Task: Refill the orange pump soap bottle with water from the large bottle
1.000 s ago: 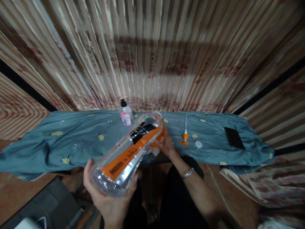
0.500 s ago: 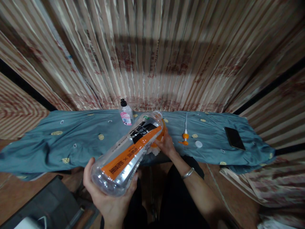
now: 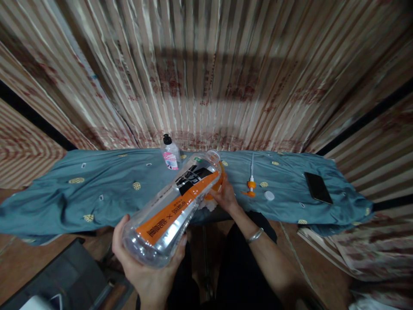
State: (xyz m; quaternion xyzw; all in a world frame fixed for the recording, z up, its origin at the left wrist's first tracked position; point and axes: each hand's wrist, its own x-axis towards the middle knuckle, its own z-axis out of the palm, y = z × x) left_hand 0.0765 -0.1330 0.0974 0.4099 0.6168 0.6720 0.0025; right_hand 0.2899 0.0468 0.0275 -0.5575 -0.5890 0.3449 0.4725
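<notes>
- I am observing, through the head camera, the left hand clamping around the base of a large clear plastic bottle with an orange, silver and black label.
- The bottle is slanting in the air over the near edge of a teal cloth with yellow pineapple prints, its mouth standing uncapped and pointing away from the body.
- The right hand is closing its fingers on an orange, partly see-through plastic container; the bottle is hiding much of it, so I am not confirming its shape or whether the two are touching.
- I am noting a frilly white piece showing just below; its nature is remaining unclear.
- Done, in my judgement: opening. An orange-and-white pump head with a clear tube is lying detached on the cloth, a round white plastic cap beside it.
- Not done: pump head and cap are both sitting unfitted.
- Contents: I am finding no clear liquid level in the bottle, so I am not certifying how much has passed, if any.
</notes>
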